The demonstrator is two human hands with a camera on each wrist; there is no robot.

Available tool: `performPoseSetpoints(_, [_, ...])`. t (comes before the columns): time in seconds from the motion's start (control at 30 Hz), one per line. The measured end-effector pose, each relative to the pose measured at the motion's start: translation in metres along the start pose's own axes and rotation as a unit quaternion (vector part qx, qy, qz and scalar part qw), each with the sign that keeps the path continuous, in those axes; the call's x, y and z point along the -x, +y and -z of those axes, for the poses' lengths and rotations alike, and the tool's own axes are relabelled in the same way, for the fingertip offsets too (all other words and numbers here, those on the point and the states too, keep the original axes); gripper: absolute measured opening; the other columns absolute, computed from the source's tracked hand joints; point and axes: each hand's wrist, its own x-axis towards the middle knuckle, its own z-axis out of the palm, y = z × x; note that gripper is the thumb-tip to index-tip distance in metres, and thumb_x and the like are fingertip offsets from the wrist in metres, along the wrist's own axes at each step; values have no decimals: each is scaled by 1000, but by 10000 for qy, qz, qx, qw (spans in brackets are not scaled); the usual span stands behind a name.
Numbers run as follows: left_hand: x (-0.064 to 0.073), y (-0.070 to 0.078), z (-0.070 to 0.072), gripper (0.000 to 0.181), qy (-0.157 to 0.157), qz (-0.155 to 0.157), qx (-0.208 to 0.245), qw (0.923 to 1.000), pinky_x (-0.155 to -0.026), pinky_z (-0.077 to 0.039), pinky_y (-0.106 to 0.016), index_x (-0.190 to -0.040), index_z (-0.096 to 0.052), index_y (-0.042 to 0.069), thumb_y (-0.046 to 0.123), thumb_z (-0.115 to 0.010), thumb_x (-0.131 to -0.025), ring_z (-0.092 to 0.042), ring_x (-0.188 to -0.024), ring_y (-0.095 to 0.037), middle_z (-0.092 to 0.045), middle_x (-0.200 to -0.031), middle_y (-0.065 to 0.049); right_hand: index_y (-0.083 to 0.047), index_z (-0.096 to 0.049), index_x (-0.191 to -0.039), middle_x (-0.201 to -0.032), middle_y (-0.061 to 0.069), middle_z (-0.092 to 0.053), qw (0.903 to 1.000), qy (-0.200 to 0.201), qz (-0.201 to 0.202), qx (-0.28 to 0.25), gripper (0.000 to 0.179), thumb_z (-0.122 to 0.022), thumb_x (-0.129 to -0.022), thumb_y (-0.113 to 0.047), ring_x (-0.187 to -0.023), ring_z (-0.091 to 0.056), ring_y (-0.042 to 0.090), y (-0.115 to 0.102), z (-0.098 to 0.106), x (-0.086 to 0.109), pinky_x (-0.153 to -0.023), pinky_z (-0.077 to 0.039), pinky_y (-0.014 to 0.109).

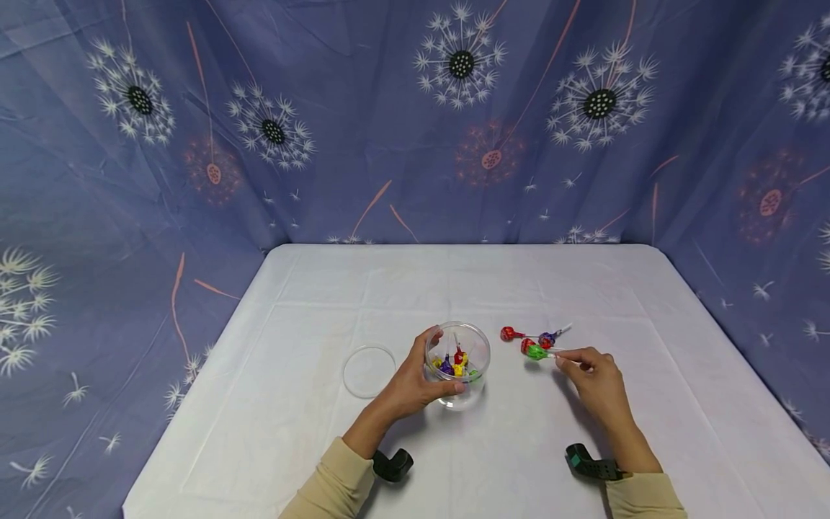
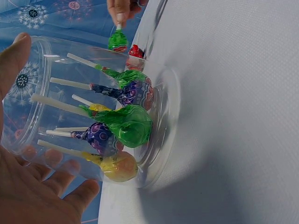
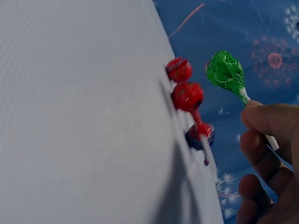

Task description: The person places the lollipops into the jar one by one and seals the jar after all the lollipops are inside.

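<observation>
My left hand [image 1: 415, 382] grips a clear plastic jar [image 1: 478, 340] round its side, thumb toward me and fingers on the far side. Inside the jar several wrapped lollipops stand sticks up, among them a green lollipop [image 2: 131, 127], a purple lollipop [image 2: 100, 137] and a yellow lollipop [image 2: 119, 166]. To the right of the jar, my right hand [image 1: 601, 389] pinches another green lollipop [image 3: 225, 70] by its white stick, between thumb and index finger. In the right wrist view its wrapped head is held above the tabletop, near two red lollipops [image 3: 187, 95] and a purple-and-red lollipop [image 3: 200, 135].
A clear round lid [image 1: 344, 371] lies flat on the table to the left of the jar. White cloth covers the table [image 1: 272, 432]. Blue curtains [image 1: 363, 144] with dandelion prints hang behind it and at both sides.
</observation>
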Motion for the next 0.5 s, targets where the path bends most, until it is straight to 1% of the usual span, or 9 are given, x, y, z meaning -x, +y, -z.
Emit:
performPoseSetpoints(0.1, [0,0,0,96,1,9,-7,10000,-111,-26,-49,-146,-18,36,40,-80,-72,-36,-136,-25,-30,-154,-1,-13,-75,-97,-76,-8,-55,9997,92,99,-226,19,-68,-87,-28,-75,-35,4,-7,2,0,-61,-32,24])
performPoseSetpoints(0.2, [0,1,0,96,6,21,-12,10000,-112,-24,-50,-146,-18,36,41,-80,-72,-34,-137,-25,-29,-154,-1,-13,-75,-96,-73,-11,-53,9989,111,256,-375,19,-68,-87,-29,-74,-36,4,-14,5,0,-60,-33,24])
performPoseSetpoints(0.37, [0,1,-1,96,15,56,2,10000,-114,-22,-49,-146,-18,35,41,-80,-72,-32,-139,-24,-30,-154,1,-15,-74,-97,-74,-16,-53,9974,64,389,-596,20,-67,-87,-31,-75,-38,4,-28,10,0,-60,-33,25])
performPoseSetpoints(0.5, [0,1,-1,96,15,55,16,10000,-114,-22,-48,-146,-18,34,39,-80,-72,-31,-141,-23,-29,-154,3,-15,-74,-97,-75,-21,-54,9955,105,453,-823,19,-69,-86,-31,-74,-39,5,-39,11,0,-59,-33,25])
